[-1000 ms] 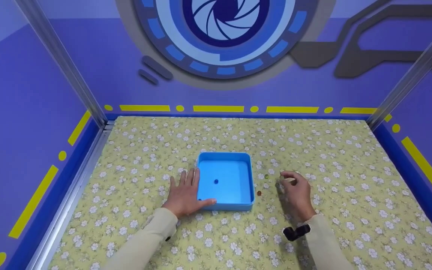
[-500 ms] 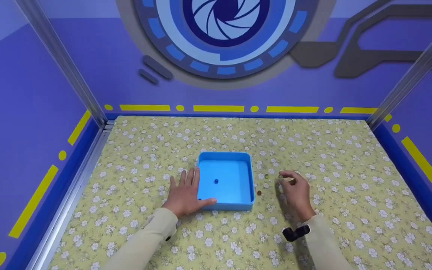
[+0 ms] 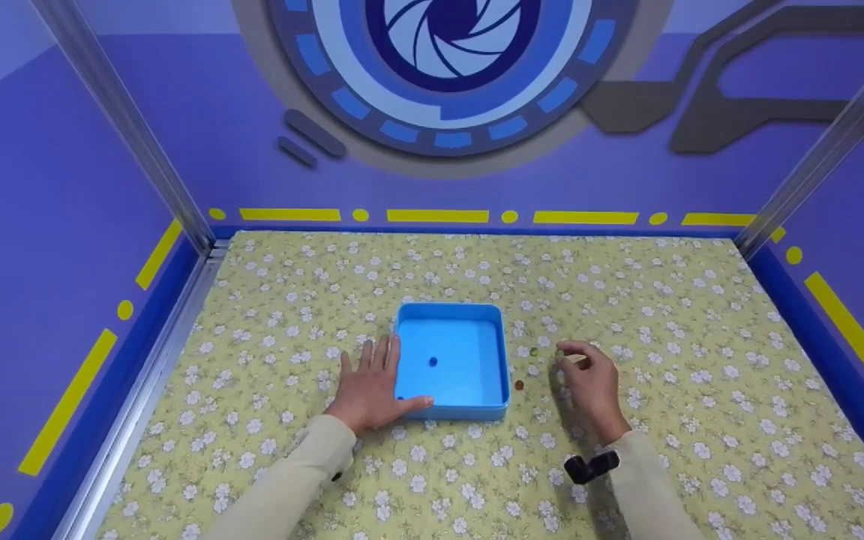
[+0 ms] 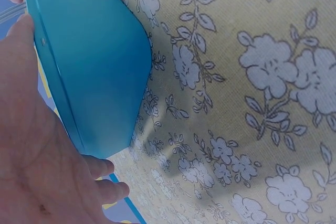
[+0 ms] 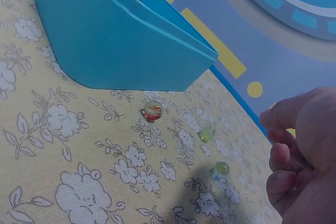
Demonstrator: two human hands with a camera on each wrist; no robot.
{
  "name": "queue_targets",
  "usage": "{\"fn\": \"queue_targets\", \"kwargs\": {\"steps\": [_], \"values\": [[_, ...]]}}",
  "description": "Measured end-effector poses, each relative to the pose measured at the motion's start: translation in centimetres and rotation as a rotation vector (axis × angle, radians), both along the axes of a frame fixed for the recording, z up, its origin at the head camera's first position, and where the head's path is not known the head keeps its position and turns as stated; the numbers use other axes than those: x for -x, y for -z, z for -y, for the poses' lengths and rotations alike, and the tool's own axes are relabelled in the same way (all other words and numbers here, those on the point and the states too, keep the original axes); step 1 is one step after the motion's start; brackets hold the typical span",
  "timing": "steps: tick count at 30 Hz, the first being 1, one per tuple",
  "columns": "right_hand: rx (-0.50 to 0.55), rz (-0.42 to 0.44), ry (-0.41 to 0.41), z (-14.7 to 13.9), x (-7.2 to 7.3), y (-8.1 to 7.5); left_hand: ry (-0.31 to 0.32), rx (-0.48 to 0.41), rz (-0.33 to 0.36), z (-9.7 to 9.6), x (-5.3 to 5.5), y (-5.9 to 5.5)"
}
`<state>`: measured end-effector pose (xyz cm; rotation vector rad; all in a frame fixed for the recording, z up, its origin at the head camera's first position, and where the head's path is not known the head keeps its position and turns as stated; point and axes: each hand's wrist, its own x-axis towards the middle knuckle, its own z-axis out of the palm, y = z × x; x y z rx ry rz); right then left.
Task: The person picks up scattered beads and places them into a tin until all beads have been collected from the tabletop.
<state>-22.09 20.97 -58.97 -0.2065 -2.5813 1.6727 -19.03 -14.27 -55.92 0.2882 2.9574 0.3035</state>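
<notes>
Red-orange marble point(image 3: 519, 385) and yellow-green marble point(image 3: 534, 351), head view: both lie on a flower-patterned surface point(image 3: 664, 300), just to the right of a square blue box point(image 3: 469, 413). A dark blue marble point(image 3: 433, 361) rests inside the box, somewhat left of the middle of its floor. The left hand point(image 3: 367, 391) lies along the left side of the box, its fingers straight and slightly apart, the thumb across the near rim beside the corner. The right hand point(image 3: 595, 382) is poised to the right of the yellow-green marble, index finger and thumb curved toward each other around a visible gap; whether their tips meet cannot be told from this angle. A black wrist device point(image 3: 591, 466) sits at the right cuff.

Left wrist view: the palm of the left hand occupies the left edge, against the upper part of the box's outer wall. Two fingertips, set apart, show past the lower end of that wall.

Right wrist view: three marbles lie apart from one another on the surface. The red-orange one is nearest the box, the yellow-green one farther along, and a green marble point(image 5: 221, 169) nearest the right hand, whose fingers are loosely curled and clear of all three.
</notes>
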Motion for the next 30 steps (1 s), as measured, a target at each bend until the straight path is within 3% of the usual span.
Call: {"fn": "queue_targets", "kwargs": {"steps": [30], "values": [[0.044,0.006,-0.029,0.77,-0.22,-1.07,-0.006,-0.021,0.017,0.07,0.12,0.02]]}}
